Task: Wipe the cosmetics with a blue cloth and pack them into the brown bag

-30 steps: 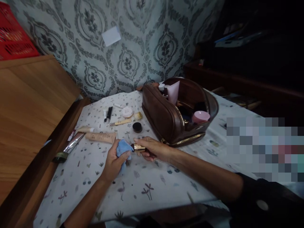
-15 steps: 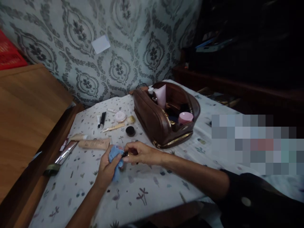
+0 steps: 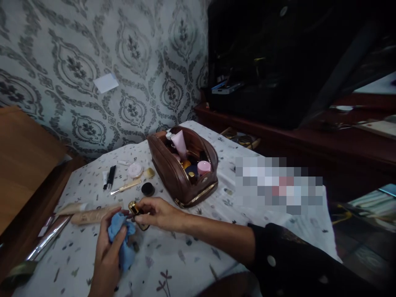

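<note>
My left hand (image 3: 108, 247) is closed around a crumpled blue cloth (image 3: 125, 251), part of which hangs below the fingers. Just to its right, the fingers of my right hand (image 3: 154, 214) grip a small black-and-gold cosmetic item (image 3: 133, 207); its shiny gold end points up toward the cloth, and the fingers cover its middle. A round black jar or lid (image 3: 147, 189) lies on the table beyond my right hand. Behind that hand stands an unzipped brown cosmetic bag (image 3: 168, 173), holding a pale pink tube (image 3: 179, 144), a pink-lidded jar (image 3: 203, 168) and other items.
On the patterned tablecloth (image 3: 173, 264) lie a brush (image 3: 126, 187), a round white compact (image 3: 135, 170), a black tube (image 3: 111, 176) and a beige tube (image 3: 89, 215). A wooden panel (image 3: 27, 152) borders the left side. A dark red shelf (image 3: 291, 144) runs behind on the right.
The view has swung right, so the table and bag appear further left. My right hand has drawn the black-and-gold item slightly away from the cloth, exposing more of it.
</note>
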The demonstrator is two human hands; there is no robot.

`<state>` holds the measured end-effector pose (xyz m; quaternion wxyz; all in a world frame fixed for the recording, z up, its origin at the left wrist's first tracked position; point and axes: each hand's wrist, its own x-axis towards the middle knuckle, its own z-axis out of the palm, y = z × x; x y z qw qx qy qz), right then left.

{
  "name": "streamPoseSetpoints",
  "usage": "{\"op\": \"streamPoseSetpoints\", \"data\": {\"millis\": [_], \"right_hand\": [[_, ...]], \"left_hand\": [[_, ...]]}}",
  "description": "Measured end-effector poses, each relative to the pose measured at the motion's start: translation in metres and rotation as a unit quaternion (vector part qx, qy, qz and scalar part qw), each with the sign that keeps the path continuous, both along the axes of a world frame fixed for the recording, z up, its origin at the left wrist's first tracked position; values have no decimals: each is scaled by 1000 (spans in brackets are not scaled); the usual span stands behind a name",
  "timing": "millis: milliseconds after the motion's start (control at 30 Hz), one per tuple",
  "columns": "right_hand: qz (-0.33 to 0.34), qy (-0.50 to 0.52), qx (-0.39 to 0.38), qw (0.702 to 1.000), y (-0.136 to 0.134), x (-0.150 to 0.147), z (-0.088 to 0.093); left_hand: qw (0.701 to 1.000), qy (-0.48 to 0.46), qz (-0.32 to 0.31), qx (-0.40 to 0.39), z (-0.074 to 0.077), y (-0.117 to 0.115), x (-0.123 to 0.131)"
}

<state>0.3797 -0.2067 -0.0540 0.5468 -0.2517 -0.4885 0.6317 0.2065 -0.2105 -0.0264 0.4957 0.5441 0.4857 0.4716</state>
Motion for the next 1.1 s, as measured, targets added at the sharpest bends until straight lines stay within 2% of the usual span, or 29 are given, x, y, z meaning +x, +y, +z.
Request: {"op": "streamPoseSetpoints", "data": {"millis": [133,267,367,467,633,700,733,800,833,933,967,1000,1033,1100], "right_hand": [[-28,1,69,997,-8,1,12],[-113,-89,168,975,-22,6,25],[-160,-150,209,953,-36,16,38],[-200,-187,218,937,-51,32,54],[-216,-186,234,930,-83,69,81],[-224,-189,212,932,-94,86,90],[-254,-194,198,927,-99,95,94],[-337,-192,168,906,-104,111,100],[-378,-187,155,893,-105,119,102],[-450,-194,136,861,-101,140,106],[-461,-206,137,852,-98,145,106],[-464,-221,138,846,-95,150,106],[-463,-238,140,843,-91,154,106],[-442,-273,146,842,-83,159,105]], "left_hand": [[998,55,-30,-23,0,-3,4],[994,57,-37,-82,10,-7,11],[995,51,-33,-75,17,-7,15],[995,68,-51,-48,26,-12,21],[986,74,-146,-24,46,-23,44],[981,87,-175,16,57,-21,57],[974,106,-189,61,63,-19,64],[937,172,-229,201,76,-9,78],[899,212,-251,291,81,-3,85],[732,330,-296,518,88,14,102],[681,359,-299,564,87,18,105],[643,381,-298,593,86,21,107],[619,397,-295,610,83,23,108],[604,412,-294,616,79,25,105]]}}
